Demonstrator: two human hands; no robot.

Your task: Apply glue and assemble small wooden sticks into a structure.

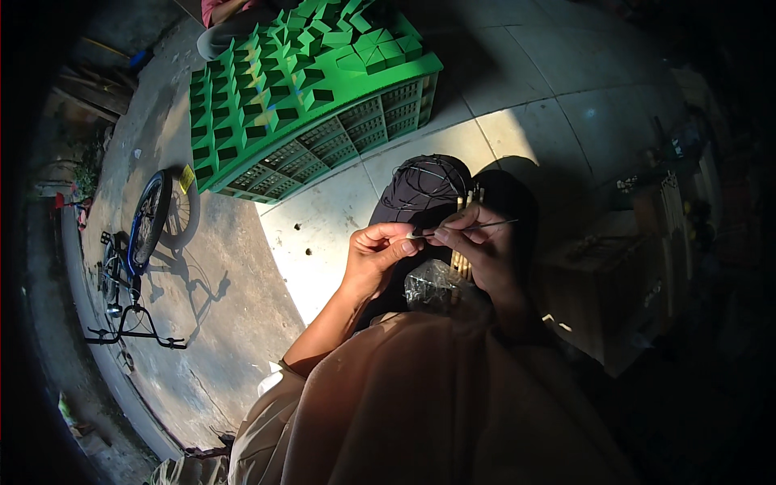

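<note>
My left hand pinches a small pale piece between thumb and fingertips, too small to name. Close against it, my right hand grips a thin dark wire-like rod, whose free end sticks out to the right. Whether the rod enters the pale piece is hidden by the fingers. Below and behind my right hand, several slim pale sticks with darker bands stand in a bundle. A crumpled clear plastic bag lies in my lap beside them. Loops of thin dark wire rest on my left knee.
Ahead, a green plastic crate bears a green board with rows of green angular pieces. Beyond it sits another person, partly cut off. A bicycle lies at left on the concrete. At right, a box stands in shadow.
</note>
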